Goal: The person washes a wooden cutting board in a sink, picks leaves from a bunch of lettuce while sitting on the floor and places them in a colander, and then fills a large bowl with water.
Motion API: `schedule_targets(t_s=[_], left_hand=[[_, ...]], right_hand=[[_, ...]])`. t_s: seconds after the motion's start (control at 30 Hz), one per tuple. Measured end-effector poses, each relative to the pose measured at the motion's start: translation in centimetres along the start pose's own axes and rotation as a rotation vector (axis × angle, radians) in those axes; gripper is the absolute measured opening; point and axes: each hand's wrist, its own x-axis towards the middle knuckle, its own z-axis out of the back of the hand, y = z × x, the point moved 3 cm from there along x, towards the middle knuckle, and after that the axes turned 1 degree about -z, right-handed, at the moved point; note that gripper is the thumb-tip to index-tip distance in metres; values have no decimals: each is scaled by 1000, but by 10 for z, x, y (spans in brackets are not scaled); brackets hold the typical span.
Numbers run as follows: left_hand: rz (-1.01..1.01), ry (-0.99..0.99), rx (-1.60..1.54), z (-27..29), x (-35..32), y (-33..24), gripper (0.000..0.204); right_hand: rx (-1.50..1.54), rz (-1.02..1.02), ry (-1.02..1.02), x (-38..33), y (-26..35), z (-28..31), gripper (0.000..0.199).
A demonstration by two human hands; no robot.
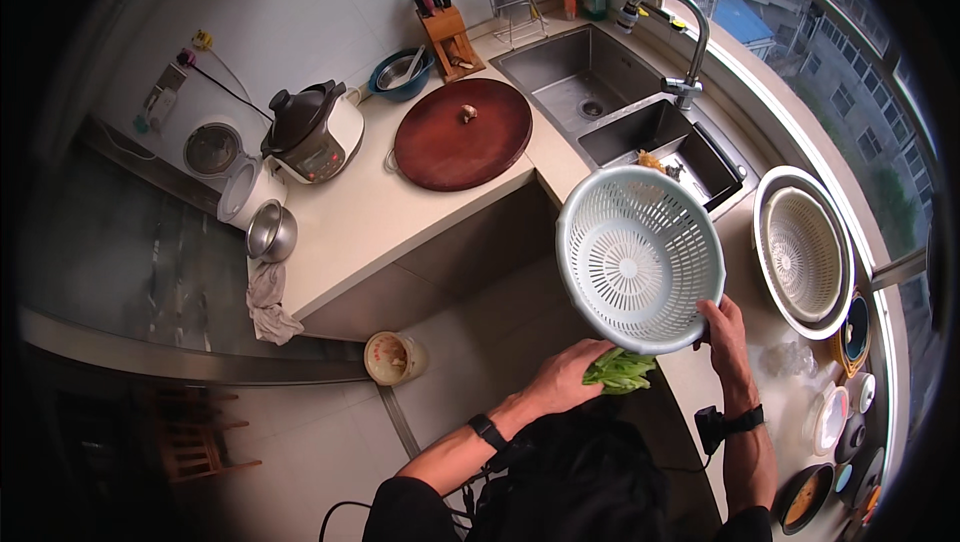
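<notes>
My right hand (727,334) grips the rim of a pale blue-grey plastic colander (628,267) at its near right side. The colander is held up in front of me, tilted so that its slotted inside shows, and nothing lies in it. Just below its near edge, my left hand (565,379) is closed around a bunch of leafy greens (621,372). The leaves stick out to the right from under my fingers, which are partly hidden.
Beyond the colander is a double sink (590,67) with a curved faucet (690,37). A round red-brown board (430,157), a cooker (325,132) and a knife block (452,40) stand on the left counter. Nested basins (765,232) sit at right; a bucket (393,358) stands on the floor.
</notes>
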Motion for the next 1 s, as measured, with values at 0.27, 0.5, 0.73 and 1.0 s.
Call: schedule_targets(t_s=[0.27,0.5,0.73,1.0], left_hand=[[155,-5,59,23,-58,17,65],[409,-116,32,28,-131,6,66],[678,-448,-71,45,-275,18,69],[801,-886,-417,65,-493,95,69]], right_hand=[[-71,15,-68,-6,-24,25,25],[-109,29,78,-11,-30,19,28],[-239,1,268,-25,-59,-68,36],[-390,12,440,-82,-138,-196,46]])
